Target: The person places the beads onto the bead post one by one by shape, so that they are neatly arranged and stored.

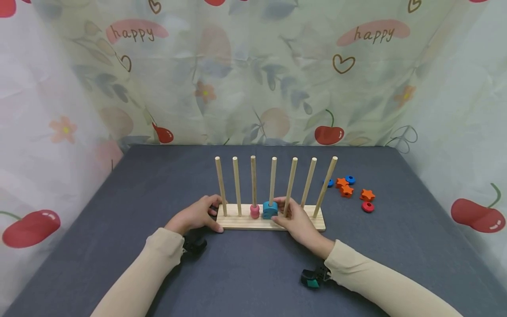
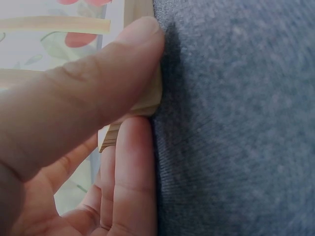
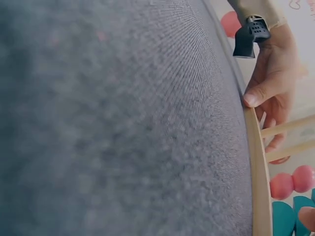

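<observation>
A person's left hand (image 1: 196,215) clamps the left end of a wooden peg rack (image 1: 241,223), thumb along its front edge and fingers curled behind the corner; the left wrist view shows the thumb (image 2: 83,93) pressed on the wood with fingers beneath the corner. The rack sits at the middle of the dark grey table (image 1: 119,198), its long axis running left to right, parallel to the near edge, with seven upright pegs in a row. A pink piece (image 1: 255,211) rests at the foot of the third peg. Just beside it, on the fourth peg, sits a blue piece (image 1: 270,210), low against the base. The right hand (image 1: 296,220) rests on the base between the fourth and sixth pegs, fingertips touching the blue piece and curved around it; whether they actually pinch it cannot be told. The two hands are apart, one at the rack's left end, one right of centre, and the right is far nearer the blue piece. Well to the right, towards the table's right edge, lie loose pieces: orange stars (image 1: 346,190), blue rings (image 1: 350,179) and a red ring (image 1: 367,207), closer to the right hand.
</observation>
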{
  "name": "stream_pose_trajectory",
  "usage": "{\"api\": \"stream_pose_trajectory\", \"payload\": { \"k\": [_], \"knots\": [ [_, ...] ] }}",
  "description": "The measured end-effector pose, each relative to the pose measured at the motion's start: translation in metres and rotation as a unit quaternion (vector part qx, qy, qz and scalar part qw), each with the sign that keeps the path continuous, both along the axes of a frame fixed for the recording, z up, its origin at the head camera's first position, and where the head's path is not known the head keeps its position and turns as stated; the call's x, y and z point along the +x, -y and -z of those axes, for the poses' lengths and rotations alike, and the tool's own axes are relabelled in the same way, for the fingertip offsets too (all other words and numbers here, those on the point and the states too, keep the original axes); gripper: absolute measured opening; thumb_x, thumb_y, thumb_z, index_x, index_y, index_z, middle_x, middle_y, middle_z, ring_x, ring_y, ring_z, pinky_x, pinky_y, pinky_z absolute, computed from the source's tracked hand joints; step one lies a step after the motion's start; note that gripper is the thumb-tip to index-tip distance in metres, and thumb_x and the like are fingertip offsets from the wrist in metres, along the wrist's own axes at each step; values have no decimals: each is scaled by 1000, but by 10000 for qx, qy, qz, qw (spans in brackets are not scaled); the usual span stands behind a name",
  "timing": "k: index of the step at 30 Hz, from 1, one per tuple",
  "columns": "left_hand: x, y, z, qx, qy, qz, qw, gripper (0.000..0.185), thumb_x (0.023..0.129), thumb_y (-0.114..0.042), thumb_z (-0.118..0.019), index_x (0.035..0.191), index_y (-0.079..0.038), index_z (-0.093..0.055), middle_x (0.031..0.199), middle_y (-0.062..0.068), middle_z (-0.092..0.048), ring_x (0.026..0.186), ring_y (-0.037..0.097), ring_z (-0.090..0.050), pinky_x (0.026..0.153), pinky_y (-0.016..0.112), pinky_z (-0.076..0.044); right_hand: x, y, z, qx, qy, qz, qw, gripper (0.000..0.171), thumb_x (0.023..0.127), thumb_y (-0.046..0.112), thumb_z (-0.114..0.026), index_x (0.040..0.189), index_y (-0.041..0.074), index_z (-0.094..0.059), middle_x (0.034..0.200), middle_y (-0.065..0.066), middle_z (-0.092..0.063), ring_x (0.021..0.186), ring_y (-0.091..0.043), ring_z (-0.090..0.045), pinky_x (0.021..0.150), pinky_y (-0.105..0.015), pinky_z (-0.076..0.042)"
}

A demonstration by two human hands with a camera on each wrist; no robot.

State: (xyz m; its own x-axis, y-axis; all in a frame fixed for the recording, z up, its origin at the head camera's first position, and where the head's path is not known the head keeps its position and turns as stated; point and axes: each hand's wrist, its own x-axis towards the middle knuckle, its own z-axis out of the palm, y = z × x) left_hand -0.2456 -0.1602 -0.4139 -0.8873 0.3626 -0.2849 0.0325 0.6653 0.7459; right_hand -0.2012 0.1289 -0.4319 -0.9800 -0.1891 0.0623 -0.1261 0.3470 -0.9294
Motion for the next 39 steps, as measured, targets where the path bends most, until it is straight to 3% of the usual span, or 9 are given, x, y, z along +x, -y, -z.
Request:
{"api": "stream_pose_trajectory", "payload": {
  "k": [6,15,23,27,31,36,39],
  "knots": [
    [0,1,2,36,-33,-5,10000,71,64,-3,-89,125,-5,-51,124,19,-42,109,31,-53,88,39,-49,9,-10,-1,-45,71,-405,9991,55,90,0,-64,138,-7,-41,141,-26,-47,135,-38,-42,111,-46,-32],
    [1,0,1,100,-19,-22,9999,70,64,-3,-89,124,-5,-51,124,19,-42,110,32,-54,88,40,-49,32,-33,-16,560,490,-660,9950,67,93,13,-64,147,-7,-28,148,-27,-37,138,-40,-35,112,-51,-29],
    [0,1,1,99,-8,-22,9999,70,64,-2,-89,124,-5,-52,124,19,-42,109,31,-54,88,40,-49,46,-58,-37,499,499,-1388,9878,56,94,14,-64,140,-6,-41,143,-26,-44,133,-41,-42,108,-53,-34],
    [0,1,0,52,41,-62,10000,72,65,-3,-88,126,-5,-50,126,19,-41,111,32,-53,89,40,-49,50,-74,-58,623,455,-1661,9831,49,94,22,-64,135,-1,-49,135,-21,-53,126,-36,-51,100,-41,-46],
    [1,0,-1,18,56,-69,10000,74,65,-3,-88,127,-4,-49,127,20,-41,112,32,-53,89,41,-49,54,-91,-77,733,173,-1571,9847,42,94,24,-64,131,6,-54,128,-16,-60,116,-22,-59,90,-25,-51],
    [0,0,1,-46,40,-36,10000,74,65,-4,-88,128,-3,-49,127,20,-42,112,32,-54,90,41,-49,55,-118,-86,595,-508,-1137,9904,35,96,13,-61,128,2,-55,121,-17,-63,107,-7,-63,84,-22,-53],
    [-1,0,1,-41,48,-69,10000,73,65,-4,-89,127,-4,-49,127,19,-42,112,32,-54,90,41,-49,52,-135,-86,804,-965,-672,9898,32,96,10,-59,127,2,-55,117,-8,-66,102,-2,-64,81,-20,-53]
  ]
}}
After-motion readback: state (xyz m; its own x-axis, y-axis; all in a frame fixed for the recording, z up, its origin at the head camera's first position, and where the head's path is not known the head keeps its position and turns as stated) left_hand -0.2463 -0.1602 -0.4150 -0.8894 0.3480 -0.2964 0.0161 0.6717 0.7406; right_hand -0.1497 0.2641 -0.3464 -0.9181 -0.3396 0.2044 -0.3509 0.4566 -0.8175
